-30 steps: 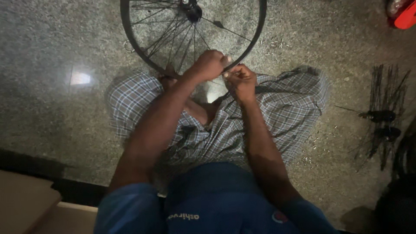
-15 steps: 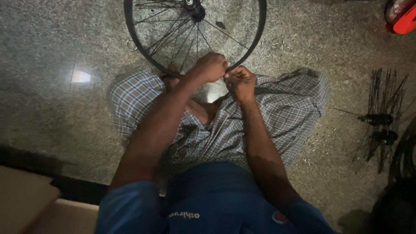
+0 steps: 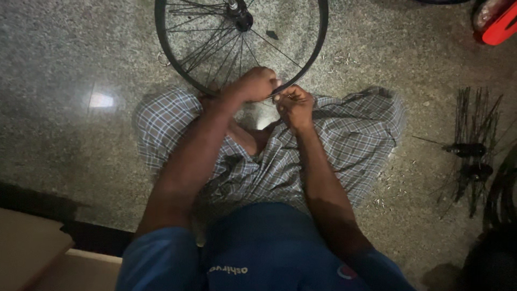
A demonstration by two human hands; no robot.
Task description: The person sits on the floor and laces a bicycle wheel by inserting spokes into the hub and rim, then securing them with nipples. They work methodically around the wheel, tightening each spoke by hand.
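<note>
Left hand is what I am watching first: it is curling closed over the near edge of the black bicycle wheel rim, knuckles up, gripping the rim where the spokes are fanning down from the hub. I am seeing the right hand just beside it, fingers pinched together on something small at the rim's edge; what it is pinching is too small for me to tell. The two hands are nearly touching. The wheel is lying flat on the speckled stone floor, far from the body and a little left of centre, its near edge reaching the person's knees. I am looking down on a checked cloth spreading over the folded legs, and a blue shirt at the near edge. To the right, well apart from the hands, a bundle of loose spokes is lying on the floor, and a red object is sitting in the far right corner.
</note>
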